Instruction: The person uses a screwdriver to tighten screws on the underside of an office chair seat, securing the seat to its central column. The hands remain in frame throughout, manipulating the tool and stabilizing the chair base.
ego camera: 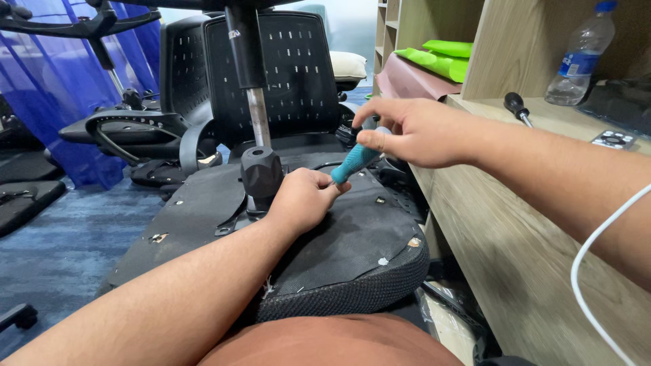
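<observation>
- Nearest the camera, an upturned office chair seat [352,271] rests against the person's lap, its black underside facing up.
- Left hand [303,198] is curled shut, fingertips pinched at the lower end of a teal-handled screwdriver [354,163], just beside the gas-lift column [261,169].
- Right hand [413,132] is clamped around the handle's top.
- The tool's tip is hidden behind the left fingers, so its seating cannot be told.
- Done well, this likely calls for keeping the tool in line with the screw, pressing down firmly while turning, and letting the left fingers only guide.
- A second screwdriver [517,107] and a water bottle [580,57] lie on the wooden shelf [542,224] to the right.
</observation>
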